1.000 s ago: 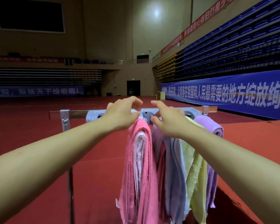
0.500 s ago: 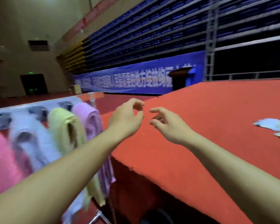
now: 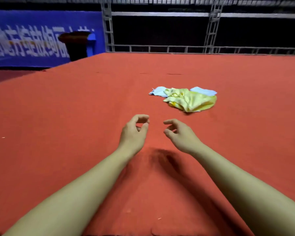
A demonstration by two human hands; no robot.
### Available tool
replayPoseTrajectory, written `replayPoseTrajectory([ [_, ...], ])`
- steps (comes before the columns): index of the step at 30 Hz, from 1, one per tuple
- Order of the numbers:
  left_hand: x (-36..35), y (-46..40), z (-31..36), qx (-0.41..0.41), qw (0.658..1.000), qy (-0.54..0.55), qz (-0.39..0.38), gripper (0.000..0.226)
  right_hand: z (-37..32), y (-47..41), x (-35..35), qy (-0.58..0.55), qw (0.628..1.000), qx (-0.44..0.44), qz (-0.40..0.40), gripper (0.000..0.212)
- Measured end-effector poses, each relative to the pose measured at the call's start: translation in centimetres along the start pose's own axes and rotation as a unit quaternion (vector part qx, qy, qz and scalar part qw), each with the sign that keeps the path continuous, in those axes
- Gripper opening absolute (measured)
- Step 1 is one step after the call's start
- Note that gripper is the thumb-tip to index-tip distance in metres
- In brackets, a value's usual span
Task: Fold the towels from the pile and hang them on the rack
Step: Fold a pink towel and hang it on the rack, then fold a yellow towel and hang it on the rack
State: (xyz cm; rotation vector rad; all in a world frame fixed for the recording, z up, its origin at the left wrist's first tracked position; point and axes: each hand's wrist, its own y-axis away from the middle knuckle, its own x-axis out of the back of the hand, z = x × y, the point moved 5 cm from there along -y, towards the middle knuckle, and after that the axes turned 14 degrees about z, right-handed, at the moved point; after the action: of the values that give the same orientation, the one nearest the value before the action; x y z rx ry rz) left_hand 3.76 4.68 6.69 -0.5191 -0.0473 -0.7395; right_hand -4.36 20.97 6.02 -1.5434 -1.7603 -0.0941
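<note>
A broad platform covered in red carpet [image 3: 75, 116] is filling most of the view, its far edge running beneath a grey metal railing and its left edge slanting away toward the lower ground. Lying directly on it, right of centre and toward the back, is a small crumpled pile — a yellow towel [image 3: 191, 100] is sitting on top, with 2 corners of a light blue towel [image 3: 157, 91] poking out beneath it, 1 on each side. A soft shadow is falling across the near carpet.
</note>
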Motion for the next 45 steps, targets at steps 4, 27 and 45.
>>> replayPoseTrajectory([
  [4,-6.5,-0.7,-2.5,0.033,0.998,0.046,-0.028,0.026,5.9,-3.3,-0.2,0.051,0.997,-0.044,0.038,0.032],
  [27,-10.6,-2.8,-9.0,0.073,0.994,0.084,0.018,0.016,18.9,-19.0,-3.0,0.013,0.929,-0.217,0.298,0.054],
  [45,-4.6,-1.9,-7.1,0.121,0.981,0.15,-0.014,0.015,-0.1,4.0,-4.2,-0.313,0.924,-0.125,0.18,0.067],
])
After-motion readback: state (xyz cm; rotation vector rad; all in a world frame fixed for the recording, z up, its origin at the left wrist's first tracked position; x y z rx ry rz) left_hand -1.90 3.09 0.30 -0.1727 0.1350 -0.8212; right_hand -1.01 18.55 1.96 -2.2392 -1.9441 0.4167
